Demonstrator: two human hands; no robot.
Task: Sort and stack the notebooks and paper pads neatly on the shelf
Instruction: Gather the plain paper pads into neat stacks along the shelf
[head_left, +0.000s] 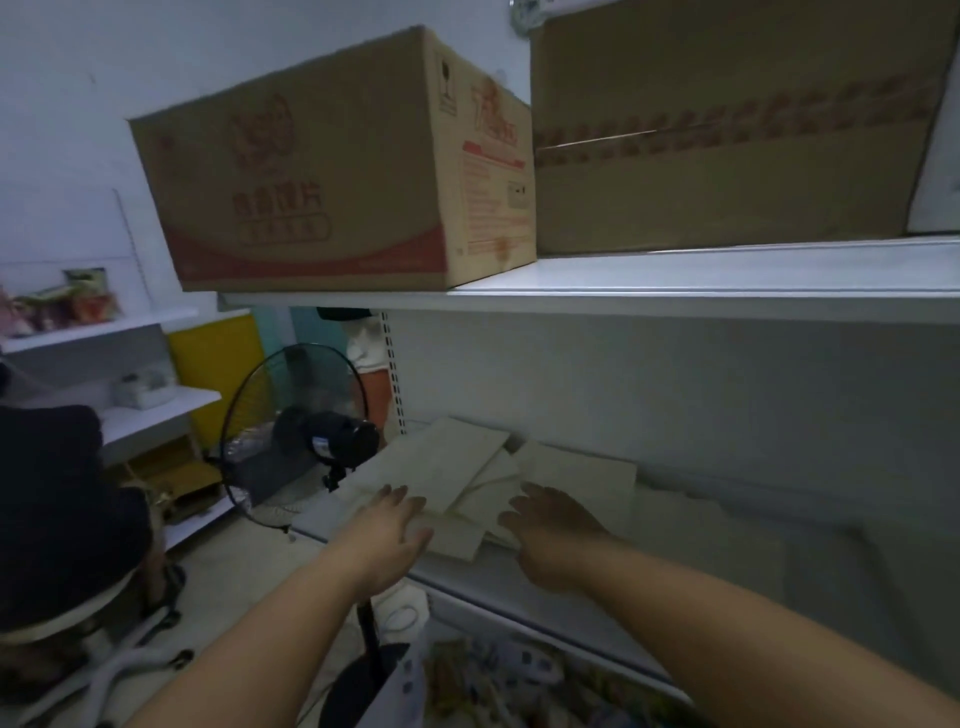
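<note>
- Pale cream flat paper pads (467, 467) lie askew and overlapping at the left end of the white metal lower shelf (483, 582).
- Your left hand (397, 525) lies flat on the nearest pad, fingers straight. Your right hand (550, 525) is spread over the pads and grips nothing.
- Square the edges between your palms before stacking.
- The light is dim. Brown printed cardboard boxes (332, 171) sit above, and a black pedestal fan (311, 431) stands to the left.

Printed box (332, 176), plain box (727, 130) on upper shelf (675, 291); fan (301, 431), maybe chair (62, 519), left.

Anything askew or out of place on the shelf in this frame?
Yes. The paper pads on the lower shelf lie fanned at different angles and overlap, with edges unaligned, so they are not a neat stack. The left hand and right hand rest open on them.
</note>
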